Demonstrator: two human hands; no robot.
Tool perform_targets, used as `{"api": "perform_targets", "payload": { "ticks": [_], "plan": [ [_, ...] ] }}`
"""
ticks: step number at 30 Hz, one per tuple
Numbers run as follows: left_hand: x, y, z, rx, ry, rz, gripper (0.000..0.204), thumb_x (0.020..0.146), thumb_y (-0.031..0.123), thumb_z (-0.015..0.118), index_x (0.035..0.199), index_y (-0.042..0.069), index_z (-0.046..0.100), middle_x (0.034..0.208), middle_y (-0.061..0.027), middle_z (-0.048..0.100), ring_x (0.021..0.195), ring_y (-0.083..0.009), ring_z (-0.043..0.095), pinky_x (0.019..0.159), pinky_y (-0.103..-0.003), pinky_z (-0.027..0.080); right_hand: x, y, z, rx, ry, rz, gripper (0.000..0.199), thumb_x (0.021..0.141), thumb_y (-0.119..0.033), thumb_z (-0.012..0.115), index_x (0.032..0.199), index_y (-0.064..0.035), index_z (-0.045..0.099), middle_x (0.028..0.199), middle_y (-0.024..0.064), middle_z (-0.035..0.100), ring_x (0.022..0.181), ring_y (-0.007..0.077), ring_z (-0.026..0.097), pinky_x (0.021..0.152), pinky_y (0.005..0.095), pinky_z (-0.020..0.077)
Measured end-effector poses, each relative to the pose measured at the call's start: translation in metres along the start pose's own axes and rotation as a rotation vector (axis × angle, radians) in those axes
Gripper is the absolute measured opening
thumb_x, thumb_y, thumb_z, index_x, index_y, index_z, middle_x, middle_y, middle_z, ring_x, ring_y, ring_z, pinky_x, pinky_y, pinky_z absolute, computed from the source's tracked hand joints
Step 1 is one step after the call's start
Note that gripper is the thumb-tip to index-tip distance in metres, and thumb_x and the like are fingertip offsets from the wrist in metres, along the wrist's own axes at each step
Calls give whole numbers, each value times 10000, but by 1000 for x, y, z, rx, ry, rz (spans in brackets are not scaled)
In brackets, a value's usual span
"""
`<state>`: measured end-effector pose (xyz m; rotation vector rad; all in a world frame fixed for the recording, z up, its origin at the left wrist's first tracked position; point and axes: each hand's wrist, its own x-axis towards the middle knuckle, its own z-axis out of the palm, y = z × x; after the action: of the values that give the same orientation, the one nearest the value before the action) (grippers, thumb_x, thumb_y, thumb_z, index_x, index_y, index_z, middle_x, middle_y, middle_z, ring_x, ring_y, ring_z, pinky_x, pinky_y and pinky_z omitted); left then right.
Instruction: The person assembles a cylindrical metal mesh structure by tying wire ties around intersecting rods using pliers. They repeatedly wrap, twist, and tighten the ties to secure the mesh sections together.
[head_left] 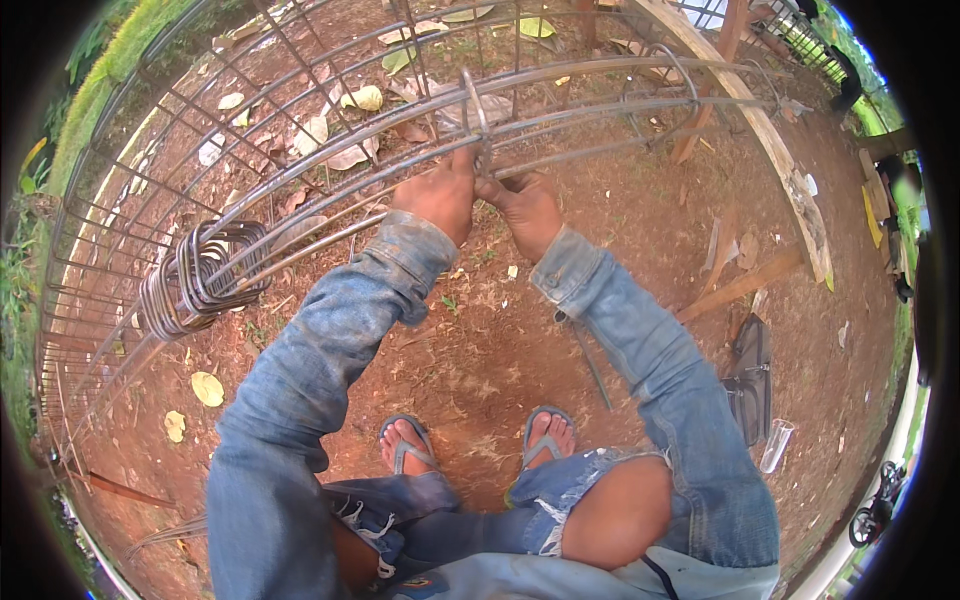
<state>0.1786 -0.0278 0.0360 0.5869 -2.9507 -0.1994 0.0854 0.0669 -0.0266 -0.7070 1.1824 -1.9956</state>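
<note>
Long steel reinforcing bars (pixel 590 128) run across in front of me, raised above the red soil. A bent steel stirrup (pixel 472 100) loops around them at the middle. My left hand (pixel 437 200) is closed at the lower part of this stirrup, its index finger raised against the metal. Close beside it, my right hand (pixel 530 208) is closed too, thumb toward the stirrup's lower end; whatever it pinches is hidden. A bundle of stirrups (pixel 200 280) hangs around the bars at the left, and another stirrup (pixel 690 85) sits farther right.
Steel mesh (pixel 130 180) stands beyond the bars at the left. A wooden plank (pixel 790 190) slopes down at the right, near a timber brace (pixel 745 285). A dark case (pixel 750 375) and a clear cup (pixel 776 445) lie at lower right. Dry leaves (pixel 207 389) litter the ground.
</note>
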Motion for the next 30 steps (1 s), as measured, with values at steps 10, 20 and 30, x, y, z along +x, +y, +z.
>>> {"api": "perform_targets", "payload": {
  "ticks": [10, 20, 30],
  "plan": [
    [8, -7, 2, -47, -67, -21, 510, 802, 179, 600, 1245, 73, 372, 821, -194, 625, 764, -366, 620, 667, -451, 487, -2, -6, -2, 43, -6, 36, 255, 732, -102, 740, 945, 4, 648, 886, 75, 667, 793, 133, 599, 722, 290, 493],
    [27, -26, -26, -793, -292, -235, 454, 758, 23, 515, 1201, 93, 444, 756, -105, 609, 579, -166, 585, 471, -306, 468, -3, -6, -1, -41, 47, 63, 266, 723, -112, 748, 942, -1, 645, 905, 84, 667, 798, 135, 593, 718, 287, 487],
    [19, -15, -33, -21, 180, 312, 487, 648, -2, 683, 1102, 68, 519, 928, -165, 615, 917, -348, 592, 769, -424, 483, -1, 5, 0, -16, 24, 55, 246, 738, -90, 732, 950, 1, 647, 918, 88, 667, 818, 139, 602, 741, 291, 486]
  ]
}}
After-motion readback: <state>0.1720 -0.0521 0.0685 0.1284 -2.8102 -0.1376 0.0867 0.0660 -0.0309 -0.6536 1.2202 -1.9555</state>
